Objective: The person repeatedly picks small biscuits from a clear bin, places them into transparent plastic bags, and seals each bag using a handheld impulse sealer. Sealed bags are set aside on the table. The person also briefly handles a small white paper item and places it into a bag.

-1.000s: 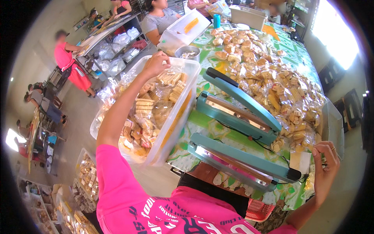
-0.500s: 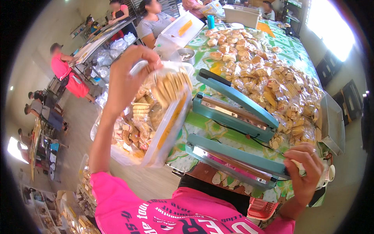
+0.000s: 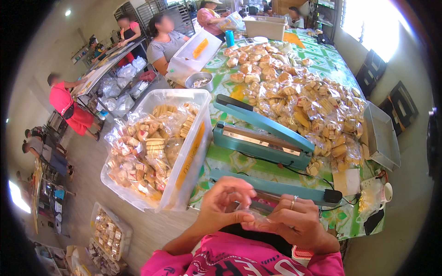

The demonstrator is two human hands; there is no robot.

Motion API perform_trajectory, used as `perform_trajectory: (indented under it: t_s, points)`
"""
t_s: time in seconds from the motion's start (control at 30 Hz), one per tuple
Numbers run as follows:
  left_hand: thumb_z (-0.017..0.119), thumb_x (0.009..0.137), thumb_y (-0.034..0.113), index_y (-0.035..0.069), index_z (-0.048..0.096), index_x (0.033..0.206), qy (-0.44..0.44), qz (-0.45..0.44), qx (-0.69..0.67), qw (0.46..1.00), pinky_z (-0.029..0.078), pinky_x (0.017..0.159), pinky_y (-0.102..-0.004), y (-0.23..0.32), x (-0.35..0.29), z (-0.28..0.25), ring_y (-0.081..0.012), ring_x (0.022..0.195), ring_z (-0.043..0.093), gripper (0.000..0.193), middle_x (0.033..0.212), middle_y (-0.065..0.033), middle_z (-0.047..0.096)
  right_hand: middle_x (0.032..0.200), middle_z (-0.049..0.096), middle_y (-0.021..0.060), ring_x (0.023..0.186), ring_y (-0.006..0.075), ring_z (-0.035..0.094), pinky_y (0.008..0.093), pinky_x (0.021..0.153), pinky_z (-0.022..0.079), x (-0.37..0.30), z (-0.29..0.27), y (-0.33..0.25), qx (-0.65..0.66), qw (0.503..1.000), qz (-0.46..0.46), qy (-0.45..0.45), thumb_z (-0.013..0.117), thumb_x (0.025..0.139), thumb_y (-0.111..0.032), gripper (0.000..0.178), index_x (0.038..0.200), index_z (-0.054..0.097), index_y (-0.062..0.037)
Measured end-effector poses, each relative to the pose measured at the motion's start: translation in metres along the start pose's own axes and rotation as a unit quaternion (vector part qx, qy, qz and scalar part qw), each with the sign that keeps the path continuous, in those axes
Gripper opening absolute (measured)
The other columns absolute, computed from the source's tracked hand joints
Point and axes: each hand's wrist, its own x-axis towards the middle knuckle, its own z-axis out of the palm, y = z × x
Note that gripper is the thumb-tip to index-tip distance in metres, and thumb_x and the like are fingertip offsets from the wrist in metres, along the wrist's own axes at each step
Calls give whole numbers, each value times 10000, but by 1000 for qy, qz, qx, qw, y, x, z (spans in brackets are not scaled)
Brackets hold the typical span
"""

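Both my hands are close together at the near edge of the table, in front of a teal bag sealer (image 3: 294,187). My left hand (image 3: 224,204) has its fingers curled in a pinch. My right hand (image 3: 297,220), with a ring on one finger, is closed from the other side. Between their fingertips is a small clear plastic bag (image 3: 254,222); its contents are hard to make out. A second teal sealer (image 3: 262,145) lies just beyond with its arm raised. To the left, a large clear bin (image 3: 184,170) holds bagged bread slices (image 3: 155,152).
A wide heap of bagged bread (image 3: 299,101) covers the table's middle and far right. A metal bowl (image 3: 200,82) sits past the bin. A grey tray (image 3: 383,138) and white mug (image 3: 387,192) are at the right edge. Across the table's corner sits a person (image 3: 165,48).
My left hand has come down from above the bin, no longer holding the bread packet. My right hand has left the near sealer's handle end, and both hands now meet at a plastic bag.
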Motion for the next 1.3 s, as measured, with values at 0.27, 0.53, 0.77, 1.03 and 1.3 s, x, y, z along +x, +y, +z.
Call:
perform_trajectory:
  t_s: [0.27,0.53,0.77,1.03,1.3]
  points:
    - [730,888,241,30,682,855,-21,66,3,998,453,674,-305,-51,11,8,-181,762,577,219,790,-76,644,660,599,69,586,216,587,319,520,447,-12,0,4,10,992,98,81,811,720,-55,149,775,673,-55]
    - [778,819,124,86,734,952,-182,158,197,950,497,692,-257,-30,36,-1,-146,872,608,145,1036,-70,630,654,585,71,578,217,584,330,517,441,-17,-4,10,1,994,86,67,826,719,-84,179,786,665,-44]
    - [832,738,234,113,713,815,-311,153,384,856,505,743,-311,-6,52,-8,-214,966,606,187,1063,-50,630,645,559,55,574,219,573,326,514,437,-12,-10,13,-30,997,66,14,805,730,-93,154,776,662,-59]
    - [857,714,240,70,614,781,-291,177,370,865,527,758,-355,0,51,-16,-259,969,654,304,929,-47,581,638,594,42,549,215,561,312,497,417,-19,-16,17,-34,996,81,11,806,671,-70,145,750,685,-65]
    - [909,650,253,52,637,957,-122,140,-36,982,549,876,-388,-42,37,-4,-293,1030,664,456,1078,-110,650,616,520,33,534,189,515,326,470,382,-11,-23,14,-29,998,33,52,794,675,-37,144,729,662,-58]
